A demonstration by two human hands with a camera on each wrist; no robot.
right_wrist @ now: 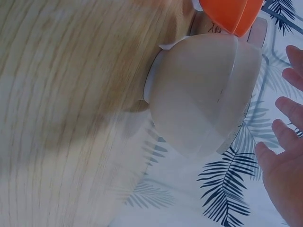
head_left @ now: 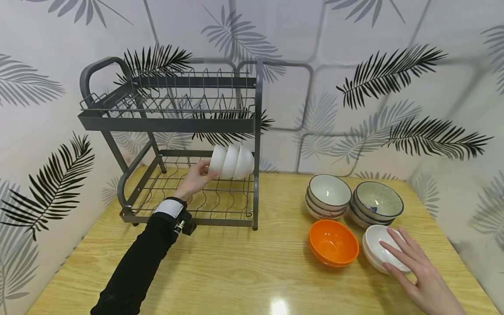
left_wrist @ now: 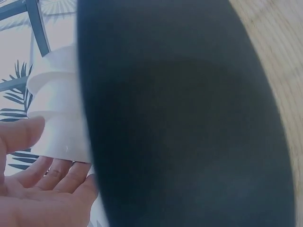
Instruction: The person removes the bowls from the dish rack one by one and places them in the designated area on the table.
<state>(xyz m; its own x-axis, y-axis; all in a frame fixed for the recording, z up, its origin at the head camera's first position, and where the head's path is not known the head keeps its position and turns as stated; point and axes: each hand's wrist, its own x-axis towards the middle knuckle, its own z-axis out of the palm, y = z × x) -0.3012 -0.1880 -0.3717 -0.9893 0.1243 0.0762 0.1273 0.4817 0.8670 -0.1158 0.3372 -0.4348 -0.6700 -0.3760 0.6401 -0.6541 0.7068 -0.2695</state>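
Observation:
Several white bowls [head_left: 231, 162] stand on edge, nested in a row, at the right end of the lower rack shelf. My left hand [head_left: 198, 177] holds the leftmost white bowl [left_wrist: 64, 139] at its rim, with the thumb on one side and the fingers at the rim's edge. A dark blurred shape hides much of the left wrist view. Over the stack of white bowls [head_left: 378, 245] at the right of the table, my right hand [head_left: 423, 273] hovers with spread fingers. In the right wrist view these fingers [right_wrist: 286, 135] are apart from the white stack [right_wrist: 199, 94].
A two-tier grey dish rack [head_left: 169, 124] stands at the back left of the wooden table [head_left: 236, 267]. Orange bowls [head_left: 334, 243] are stacked left of the white stack. Behind them are dark-rimmed light bowls [head_left: 328, 192] and speckled greenish bowls [head_left: 378, 201]. A leaf-patterned wall [head_left: 299, 35] closes the back.

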